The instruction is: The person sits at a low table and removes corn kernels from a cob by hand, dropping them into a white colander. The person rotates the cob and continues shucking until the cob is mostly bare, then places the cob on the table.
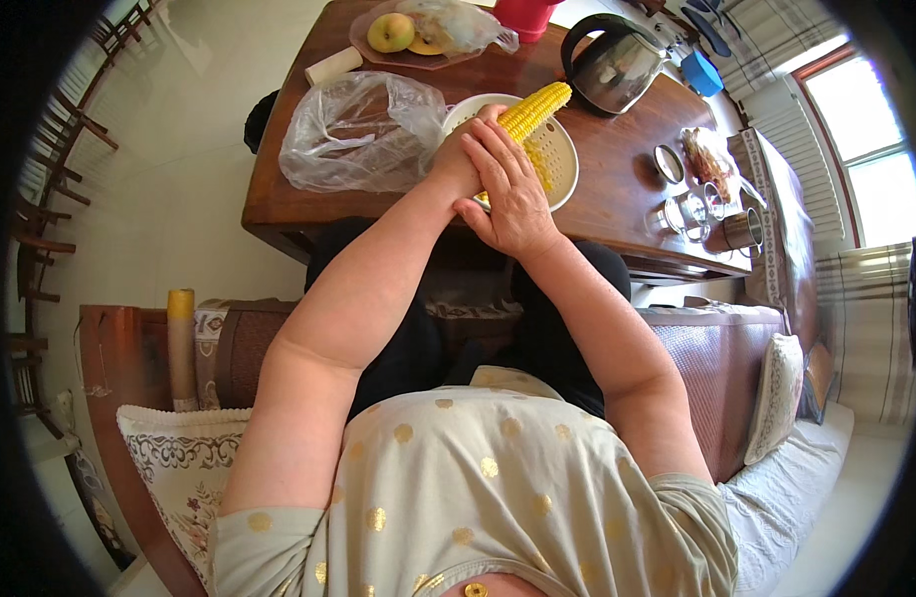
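An ear of yellow corn [536, 110] slants up and to the right over a cream perforated basket [566, 168]. My left hand [461, 157] is wrapped round the lower end of the ear, which it mostly hides. Across the fingers of that hand lies my right hand [510, 194], its fingers together and its thumb apart; whether it also grips the ear cannot be told. Loose corn kernels [537, 166] lie in the basket beneath the ear. A crumpled clear plastic bag [361, 134] lies just left of the basket.
The wooden table [607, 201] also holds an electric kettle [614, 71] behind the basket. A plate [450, 61] with fruit [390, 32] and a white roll [334, 66] are at the back left. Glass cups [685, 213], a metal cup [741, 228] and a round lid [668, 164] stand at the right.
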The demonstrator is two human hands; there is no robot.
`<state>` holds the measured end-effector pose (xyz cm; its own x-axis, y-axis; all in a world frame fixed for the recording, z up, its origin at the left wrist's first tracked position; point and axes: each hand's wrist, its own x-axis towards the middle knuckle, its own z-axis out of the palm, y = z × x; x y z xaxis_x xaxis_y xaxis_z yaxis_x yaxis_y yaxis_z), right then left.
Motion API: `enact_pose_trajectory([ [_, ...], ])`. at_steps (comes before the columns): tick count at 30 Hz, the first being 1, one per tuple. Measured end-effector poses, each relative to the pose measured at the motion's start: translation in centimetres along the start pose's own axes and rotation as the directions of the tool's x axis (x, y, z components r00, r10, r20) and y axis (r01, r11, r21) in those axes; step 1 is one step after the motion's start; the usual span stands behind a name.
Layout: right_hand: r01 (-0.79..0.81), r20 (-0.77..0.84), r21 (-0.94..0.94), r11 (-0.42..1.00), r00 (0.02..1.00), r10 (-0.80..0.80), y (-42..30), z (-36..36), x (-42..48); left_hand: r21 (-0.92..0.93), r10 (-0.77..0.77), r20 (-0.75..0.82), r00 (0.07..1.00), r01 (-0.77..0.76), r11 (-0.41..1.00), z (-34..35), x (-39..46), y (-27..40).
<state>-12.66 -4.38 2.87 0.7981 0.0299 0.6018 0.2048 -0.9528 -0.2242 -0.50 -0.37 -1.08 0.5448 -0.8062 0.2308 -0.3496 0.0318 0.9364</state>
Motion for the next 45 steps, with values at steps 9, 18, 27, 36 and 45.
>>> enact_pose_trajectory([
  [9,-0.01,-0.005,-0.009,1.0,1.0,0.01,0.2,0.0,-0.3,0.118,-0.008,-0.021,1.0,0.011,0.993,0.0,-0.1,0.6],
  [18,0.014,-0.004,0.034,0.999,1.0,-0.014,0.3,-0.9,0.4,0.11,0.06,-0.086,0.994,-0.051,0.993,-0.5,0.4,0.2],
  [27,-0.397,0.066,0.874,0.281,0.67,0.739,10.4,-3.1,1.0,0.094,0.055,-0.148,0.987,-0.041,0.995,-3.9,-0.8,4.1],
  [36,-0.443,0.501,0.864,-0.239,0.71,0.495,10.0,-1.3,0.4,0.414,-0.065,-0.045,0.997,0.077,0.907,-4.6,-2.7,5.3],
  [45,-0.528,0.544,0.825,-0.204,0.64,0.543,9.4,-1.0,0.7,0.622,0.179,0.026,0.983,-0.156,0.767,-5.0,-2.9,4.4],
])
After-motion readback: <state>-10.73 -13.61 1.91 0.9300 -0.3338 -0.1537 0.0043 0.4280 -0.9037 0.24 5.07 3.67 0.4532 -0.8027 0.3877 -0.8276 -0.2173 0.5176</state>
